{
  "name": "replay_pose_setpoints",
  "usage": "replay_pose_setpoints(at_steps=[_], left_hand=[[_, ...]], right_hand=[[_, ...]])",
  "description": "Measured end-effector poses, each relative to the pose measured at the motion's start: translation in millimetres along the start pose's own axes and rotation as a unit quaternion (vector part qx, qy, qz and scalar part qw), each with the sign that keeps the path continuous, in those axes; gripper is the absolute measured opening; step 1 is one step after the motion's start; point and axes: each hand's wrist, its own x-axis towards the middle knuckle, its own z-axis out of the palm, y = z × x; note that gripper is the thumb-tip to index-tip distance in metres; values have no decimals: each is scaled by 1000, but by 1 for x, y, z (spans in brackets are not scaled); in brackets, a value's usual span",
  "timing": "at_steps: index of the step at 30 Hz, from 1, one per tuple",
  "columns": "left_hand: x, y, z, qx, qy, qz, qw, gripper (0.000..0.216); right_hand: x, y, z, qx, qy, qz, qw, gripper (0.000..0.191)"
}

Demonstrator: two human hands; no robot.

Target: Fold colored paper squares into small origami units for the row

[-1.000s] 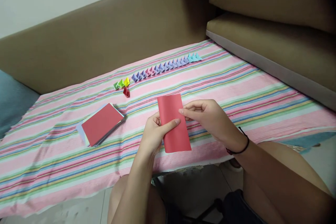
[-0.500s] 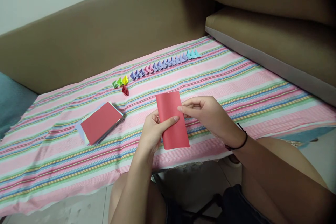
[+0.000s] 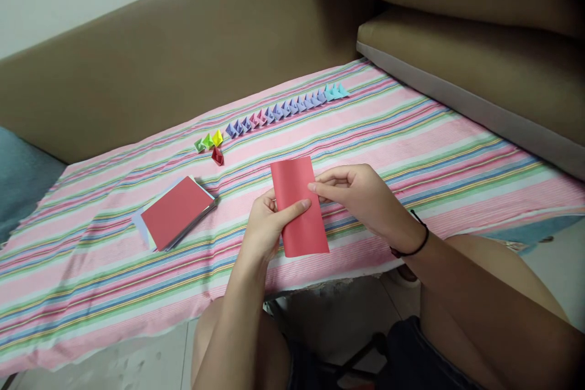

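The person sits at a low surface covered with a pink striped cloth [image 3: 411, 134] and holds a folded red sheet of paper [image 3: 299, 210] just above it, near the front edge. The left hand [image 3: 267, 228] grips the sheet from its left side, thumb laid across the red face and fingers tucked behind it. The right hand [image 3: 361, 195] pinches the sheet's right edge between thumb and forefinger, and a dark band [image 3: 414, 241] circles that wrist. The paper stands nearly upright in the view, leaning a little to the left at the top, a tall narrow rectangle. To the left on the cloth lies a small stack of coloured sheets [image 3: 176, 213] with a red one on top, well apart from the hands. Farther back runs a long row of little folded paper pieces [image 3: 283, 111], green and yellow at the left end, then purple and pink, then pale blue at the right. A single dark red folded piece [image 3: 218, 156] sits just in front of the yellow one. Brown cushions [image 3: 457, 67] rise behind and to the right.
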Motion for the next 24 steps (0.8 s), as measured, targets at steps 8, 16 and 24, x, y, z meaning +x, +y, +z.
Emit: replay_pose_setpoints(at_steps=[8, 16, 24], left_hand=[[-1, 1, 0, 19, 19, 32, 999, 34], [-4, 5, 5, 56, 93, 107, 988, 31], [-5, 4, 5, 103, 152, 188, 965, 24]], right_hand=[[-1, -2, 1, 22, -2, 3, 1000, 15], [-5, -5, 7, 22, -12, -28, 999, 12], [-13, -12, 11, -63, 46, -128, 989, 7]])
